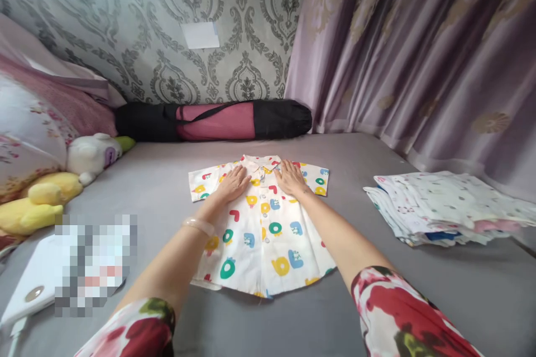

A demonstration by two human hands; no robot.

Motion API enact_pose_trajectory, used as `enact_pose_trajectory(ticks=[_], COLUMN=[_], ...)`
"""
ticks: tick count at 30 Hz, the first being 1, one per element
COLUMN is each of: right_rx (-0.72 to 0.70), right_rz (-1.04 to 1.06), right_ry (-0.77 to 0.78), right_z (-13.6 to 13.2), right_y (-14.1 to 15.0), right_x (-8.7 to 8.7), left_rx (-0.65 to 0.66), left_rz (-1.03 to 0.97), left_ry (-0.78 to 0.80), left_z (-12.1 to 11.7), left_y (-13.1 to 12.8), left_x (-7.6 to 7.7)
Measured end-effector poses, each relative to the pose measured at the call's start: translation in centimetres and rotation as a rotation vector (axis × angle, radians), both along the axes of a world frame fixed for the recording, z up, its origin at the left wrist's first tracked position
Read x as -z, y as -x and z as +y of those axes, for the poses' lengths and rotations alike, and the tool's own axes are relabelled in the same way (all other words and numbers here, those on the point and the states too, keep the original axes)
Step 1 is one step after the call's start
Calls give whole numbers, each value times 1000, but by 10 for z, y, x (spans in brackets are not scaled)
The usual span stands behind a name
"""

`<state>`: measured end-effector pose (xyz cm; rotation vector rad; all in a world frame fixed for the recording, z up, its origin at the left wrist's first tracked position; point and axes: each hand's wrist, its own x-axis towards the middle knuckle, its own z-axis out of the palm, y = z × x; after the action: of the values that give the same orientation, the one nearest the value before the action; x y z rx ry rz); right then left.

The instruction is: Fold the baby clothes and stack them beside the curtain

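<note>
A small white short-sleeved shirt (268, 234) with colourful letter prints lies spread out, front side up, its collar (262, 162) pointing away from me. Its button front runs down the middle. My left hand (235, 182) rests flat on the shirt's upper left part, below the shoulder, fingers extended. On the upper right part, close to the collar, my right hand (291, 178) also lies flat with its fingers stretched out. Neither hand grips the cloth. My forearms cover parts of the shirt's sides. A pale bangle (199, 226) circles my left wrist.
The shirt lies on a grey sheet (159, 178). A stack of folded clothes (448, 206) sits at right. At left are a white device with a cable (37, 279), partly blurred out, and plush toys (92, 153). A black-and-pink long bag (215, 120) lies along the wall.
</note>
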<state>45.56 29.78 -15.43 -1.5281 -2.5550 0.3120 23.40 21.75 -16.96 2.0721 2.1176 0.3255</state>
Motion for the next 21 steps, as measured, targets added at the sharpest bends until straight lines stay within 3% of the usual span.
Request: enact_pose_trajectory(ticks=[5,11,16,21], right_rx=[-163,-366,-476,-420], right_rz=[-38,-32,0,53], right_ry=[0,24,63,155], right_z=[-25,-83,-134,-166], right_y=[-42,-76,-108,-138], right_x=[-5,-15,-22,-26], left_rx=[77,50,-201,-422], left_rz=[41,39,-5,-64], left_ry=[-81,-58,-37,-30], left_z=[-58,-131,-185,-231], left_y=[14,16,16,3], left_x=[1,0,-10,-30])
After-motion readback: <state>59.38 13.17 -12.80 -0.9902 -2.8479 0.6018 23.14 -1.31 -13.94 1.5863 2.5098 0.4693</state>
